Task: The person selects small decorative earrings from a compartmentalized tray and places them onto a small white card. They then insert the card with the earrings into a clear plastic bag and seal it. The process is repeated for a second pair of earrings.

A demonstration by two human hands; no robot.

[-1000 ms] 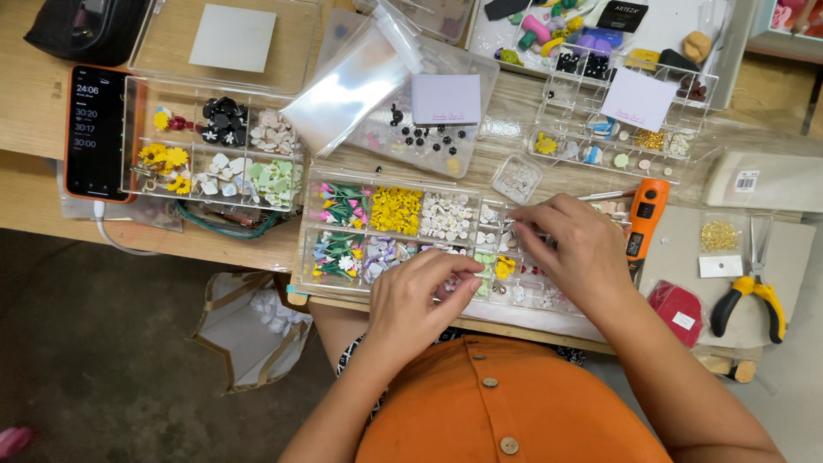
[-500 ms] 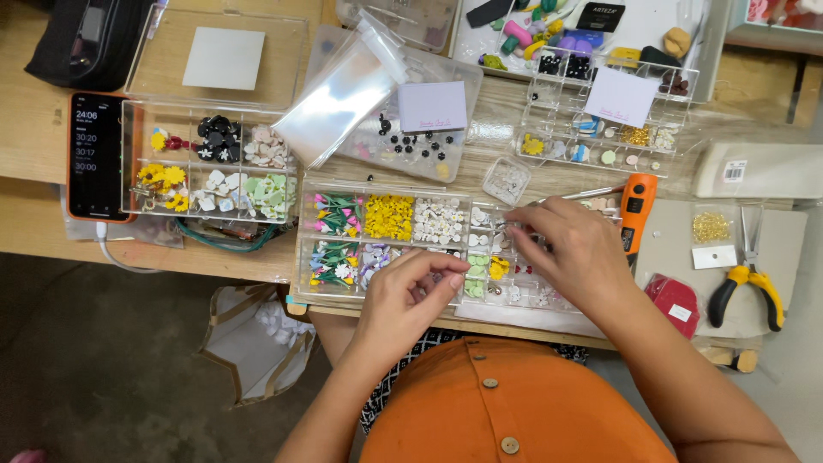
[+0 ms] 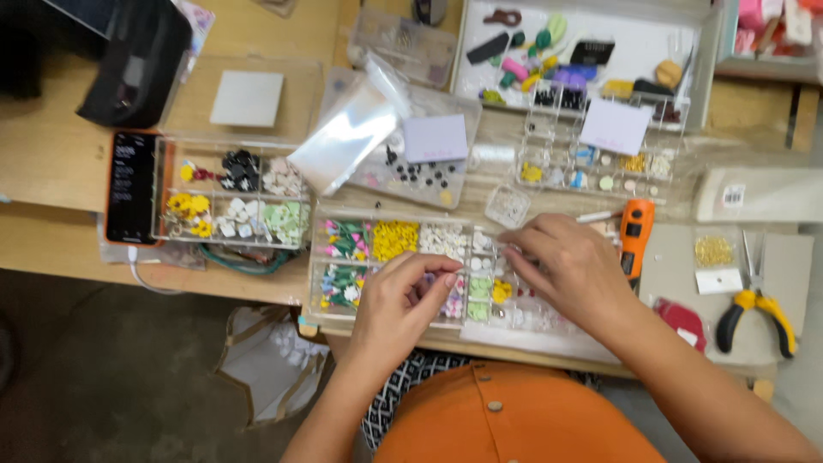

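So the wooden counter (image 3: 60,171) is pretty packed, and right at its near edge sits the clear bead box (image 3: 403,270), a divided tray with compartments of yellow, white, green and pink little flower bits. Both hands are over it. The right hand (image 3: 570,270) is curled over the right side of the box, fingers bunched together and tips down near the white and clear compartments; can't really tell if it's got anything pinched, the fingers hide it. The left hand (image 3: 403,304) hovers over the middle of the box with thumb and forefinger pressed together on something tiny around the pink/white section, too small to make out. To the left of that is a second box (image 3: 231,201) with black, yellow and pale green pieces, and a phone (image 3: 130,199) in an orange case lies just beside it. Further back there's a white tray (image 3: 591,51) with colourful clay shapes. An orange tool (image 3: 636,240) lies just right of the right hand, and yellow-handled pliers (image 3: 754,313) are well off to the right.
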